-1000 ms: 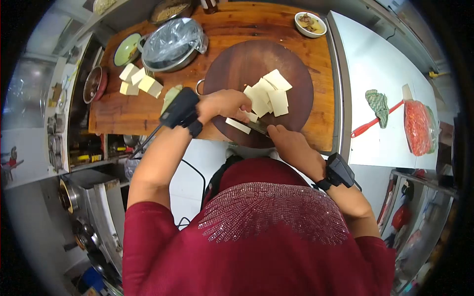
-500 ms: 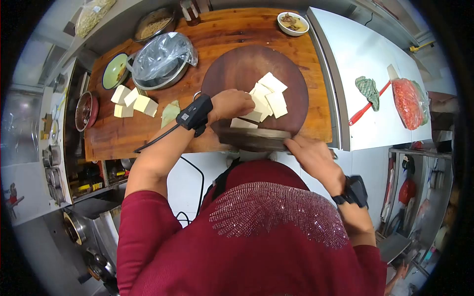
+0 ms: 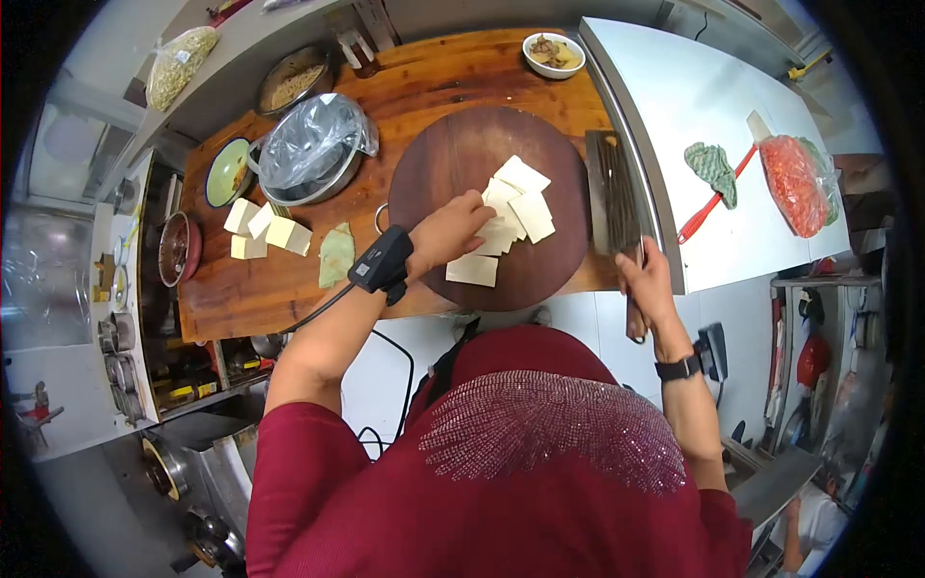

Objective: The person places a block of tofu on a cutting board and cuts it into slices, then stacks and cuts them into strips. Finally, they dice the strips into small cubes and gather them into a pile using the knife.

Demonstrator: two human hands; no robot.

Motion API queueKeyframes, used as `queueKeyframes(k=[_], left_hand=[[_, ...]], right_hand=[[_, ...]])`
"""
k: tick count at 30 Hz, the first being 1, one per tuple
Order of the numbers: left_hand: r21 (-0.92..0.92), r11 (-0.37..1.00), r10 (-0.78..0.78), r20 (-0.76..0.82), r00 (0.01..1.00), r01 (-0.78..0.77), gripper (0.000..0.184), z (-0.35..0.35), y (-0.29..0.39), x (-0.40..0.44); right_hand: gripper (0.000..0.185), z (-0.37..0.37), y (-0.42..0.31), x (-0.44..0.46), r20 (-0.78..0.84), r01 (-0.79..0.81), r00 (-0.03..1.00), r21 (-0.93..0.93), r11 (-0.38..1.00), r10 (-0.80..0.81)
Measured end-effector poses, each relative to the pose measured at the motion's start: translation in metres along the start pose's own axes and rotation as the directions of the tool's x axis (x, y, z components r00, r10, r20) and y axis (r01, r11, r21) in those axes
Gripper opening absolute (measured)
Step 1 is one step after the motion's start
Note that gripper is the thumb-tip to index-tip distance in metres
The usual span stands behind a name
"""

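Several pale tofu slices (image 3: 532, 216) lie overlapping on a round dark chopping board (image 3: 443, 144), with one slice (image 3: 472, 271) separate near its front edge. My left hand (image 3: 451, 231) is over the board, its slightly bent fingers apart at the left side of the pile. Whether the fingertips press on a slice is hard to see. At the right side of the wooden table, my right hand (image 3: 651, 289) grips a cleaver (image 3: 614, 193) by its handle. The broad blade points away from me, beside the board and clear of the tofu.
Tofu blocks (image 3: 286, 234) and a pale green leaf-like piece (image 3: 336, 255) lie left of the board. Behind stand a plastic-covered pot (image 3: 313, 144), a green bowl (image 3: 228, 173) and a white bowl of food (image 3: 554, 56). A white counter (image 3: 665, 87) at right holds a red-filled bag (image 3: 794, 183).
The cleaver has moved from the board's front edge to the right, turning to point away from me. My left hand has shifted slightly left and down, its fingers looser.
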State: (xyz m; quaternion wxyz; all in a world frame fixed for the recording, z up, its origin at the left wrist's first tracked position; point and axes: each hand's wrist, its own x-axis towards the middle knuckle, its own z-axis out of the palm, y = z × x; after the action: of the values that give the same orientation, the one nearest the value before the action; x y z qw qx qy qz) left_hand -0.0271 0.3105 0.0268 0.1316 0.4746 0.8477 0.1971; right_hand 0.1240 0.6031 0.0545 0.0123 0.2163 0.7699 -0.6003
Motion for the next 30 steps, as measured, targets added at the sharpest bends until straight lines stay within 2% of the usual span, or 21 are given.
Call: queueKeyframes(k=[1, 2, 3, 5, 7, 10, 12, 14, 16, 18, 20, 21, 22, 23, 24, 25, 26, 30], left_hand=[[-0.073, 0.997, -0.028, -0.048, 0.998, 0.025, 0.039, 0.001, 0.001, -0.004], [-0.074, 0.997, -0.033, -0.037, 0.999, 0.030, 0.039, 0.004, 0.001, -0.009], [-0.037, 0.999, -0.024, -0.092, 0.996, 0.020, 0.039, 0.007, 0.001, -0.012], [0.005, 1.000, -0.013, -0.145, 0.989, 0.014, 0.039, 0.013, 0.001, -0.016], [0.129, 0.989, -0.027, -0.297, 0.954, 0.069, 0.035, 0.019, 0.003, -0.020], [0.126, 0.983, -0.082, -0.340, 0.937, 0.131, 0.033, 0.020, 0.010, -0.020], [0.116, 0.981, -0.109, -0.327, 0.939, 0.154, 0.034, 0.019, 0.015, -0.019], [0.113, 0.980, -0.125, -0.309, 0.943, 0.167, 0.035, 0.015, 0.022, -0.018], [-0.102, 0.922, -0.386, -0.239, 0.891, 0.373, 0.038, 0.012, 0.032, -0.020], [-0.034, 0.918, -0.391, -0.228, 0.892, 0.394, 0.040, 0.017, 0.024, -0.026], [0.184, 0.940, -0.204, -0.369, 0.907, 0.286, 0.041, 0.021, 0.017, -0.027], [0.187, 0.941, -0.202, -0.359, 0.911, 0.283, 0.041, 0.021, 0.018, -0.027], [0.149, 0.935, -0.266, -0.303, 0.915, 0.321, 0.039, 0.019, 0.019, -0.025], [0.111, 0.925, -0.328, -0.243, 0.913, 0.362, 0.037, 0.019, 0.020, -0.025], [0.115, 0.926, -0.327, -0.235, 0.916, 0.360, 0.037, 0.019, 0.020, -0.025], [0.111, 0.955, -0.241, -0.246, 0.939, 0.274, 0.031, 0.018, 0.019, -0.025], [0.107, 0.977, -0.153, -0.256, 0.955, 0.185, 0.025, 0.017, 0.017, -0.024], [0.037, 0.988, -0.142, -0.181, 0.973, 0.151, 0.015, 0.007, 0.022, -0.011]], right_hand=[[0.017, 0.002, 0.001, 0.008, 0.004, -0.009, 1.000, 0.006, 1.000, 0.009], [0.014, 0.004, 0.003, 0.015, 0.056, -0.075, 0.996, 0.208, 0.975, 0.065], [0.012, 0.006, 0.005, 0.022, 0.116, -0.145, 0.987, 0.396, 0.907, 0.107], [0.012, 0.009, 0.014, 0.038, 0.148, -0.173, 0.982, 0.475, 0.863, 0.115], [0.011, 0.013, 0.029, 0.053, 0.176, -0.209, 0.975, 0.556, 0.804, 0.132], [0.011, 0.017, 0.048, 0.073, 0.180, -0.223, 0.973, 0.587, 0.778, 0.143], [0.012, 0.022, 0.053, 0.084, 0.192, -0.235, 0.970, 0.580, 0.780, 0.150], [0.014, 0.033, 0.044, 0.089, 0.108, -0.264, 0.964, 0.528, 0.807, 0.244], [0.020, 0.040, 0.043, 0.097, 0.088, -0.269, 0.962, 0.495, 0.827, 0.260], [0.024, 0.044, 0.041, 0.104, -0.010, -0.278, 0.949, 0.447, 0.850, 0.316], [0.025, 0.048, 0.044, 0.104, -0.028, -0.261, 0.952, 0.444, 0.857, 0.304], [0.026, 0.050, 0.041, 0.101, -0.063, -0.224, 0.961, 0.400, 0.889, 0.271], [0.026, 0.050, 0.040, 0.100, -0.098, -0.185, 0.968, 0.353, 0.917, 0.233], [0.026, 0.050, 0.041, 0.100, -0.099, -0.190, 0.966, 0.360, 0.914, 0.240], [0.025, 0.050, 0.042, 0.100, -0.096, -0.176, 0.972, 0.292, 0.940, 0.212], [0.025, 0.050, 0.042, 0.101, -0.092, -0.159, 0.979, 0.225, 0.961, 0.184], [0.025, 0.050, 0.043, 0.102, -0.094, -0.164, 0.977, 0.234, 0.958, 0.190], [0.026, 0.052, 0.046, 0.100, -0.111, -0.146, 0.976, 0.300, 0.943, 0.186]])
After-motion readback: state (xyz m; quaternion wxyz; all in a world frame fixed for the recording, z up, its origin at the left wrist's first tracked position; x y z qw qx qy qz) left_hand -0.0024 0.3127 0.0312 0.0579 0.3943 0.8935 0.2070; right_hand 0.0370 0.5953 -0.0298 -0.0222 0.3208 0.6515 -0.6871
